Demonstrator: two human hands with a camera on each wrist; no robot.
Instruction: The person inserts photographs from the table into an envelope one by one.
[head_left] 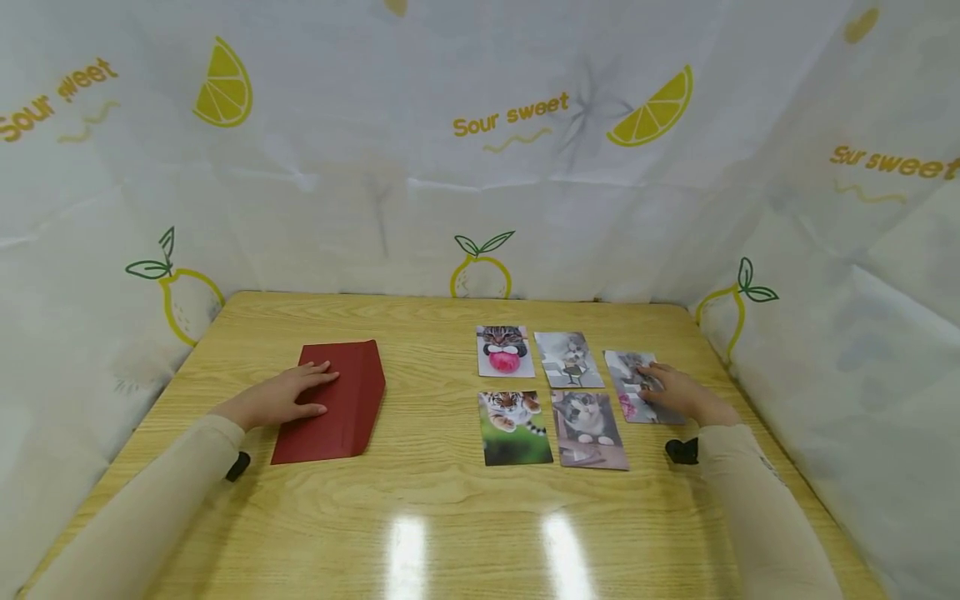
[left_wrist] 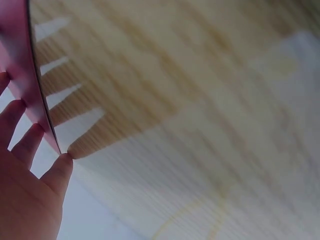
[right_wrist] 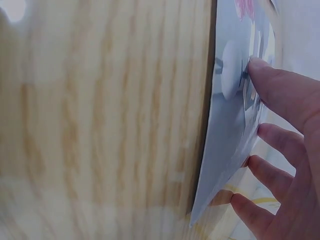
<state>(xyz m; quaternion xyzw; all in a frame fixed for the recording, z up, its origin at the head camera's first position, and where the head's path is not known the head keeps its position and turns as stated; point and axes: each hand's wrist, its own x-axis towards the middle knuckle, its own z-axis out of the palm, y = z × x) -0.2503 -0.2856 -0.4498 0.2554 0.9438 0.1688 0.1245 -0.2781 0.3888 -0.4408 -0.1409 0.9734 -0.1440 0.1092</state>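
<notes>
On the left of the table, my left hand [head_left: 281,400] rests spread on a red envelope [head_left: 315,437], whose pointed flap faces right. In the left wrist view, the fingertips of the left hand [left_wrist: 30,175] touch the envelope [left_wrist: 27,85] near its edge. At the right, my right hand [head_left: 678,396] lies on a photo card [head_left: 622,375] with a grey picture and a pink patch, covering part of it. The right wrist view shows the thumb and fingertips of the right hand [right_wrist: 295,145] touching this card [right_wrist: 220,135] lying flat.
Left of that card lie several others in two rows: a cat with a pink ball [head_left: 506,346], a pale grey picture [head_left: 568,358], a tiger cub [head_left: 517,437] and a grey-and-white cat [head_left: 588,425]. A lemon-printed white cloth [head_left: 337,217] encloses the wooden table [head_left: 337,517].
</notes>
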